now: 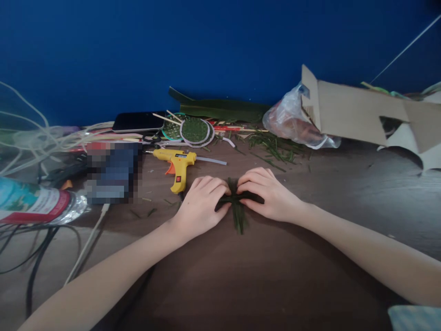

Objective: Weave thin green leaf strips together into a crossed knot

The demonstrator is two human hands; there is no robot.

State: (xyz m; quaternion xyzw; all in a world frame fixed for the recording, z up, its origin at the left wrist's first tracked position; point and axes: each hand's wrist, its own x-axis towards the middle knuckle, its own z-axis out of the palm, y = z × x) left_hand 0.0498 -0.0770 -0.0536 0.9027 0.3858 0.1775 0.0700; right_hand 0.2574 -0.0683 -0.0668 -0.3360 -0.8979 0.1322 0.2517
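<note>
Between my two hands is a small cross of dark green leaf strips [237, 216], low over the brown table. My left hand [205, 204] pinches its left arm between thumb and fingers. On the other side my right hand [267, 193] has thumb and fingers closed on the right arm. One bunch of strips hangs toward me, and a short end points away. Fingers hide parts of the crossing. Just left of my left hand lies a yellow glue gun [179, 163] with an orange trigger and a glue stick [212, 160] out of its back.
Behind are round woven pieces [195, 131], a long green leaf [223, 109], cut strips [275, 147], a plastic bag [289, 119] and a cardboard box [361, 110]. A black phone [138, 122], a blurred-out device [115, 174], cables [31, 133] and a bottle [37, 202] lie left.
</note>
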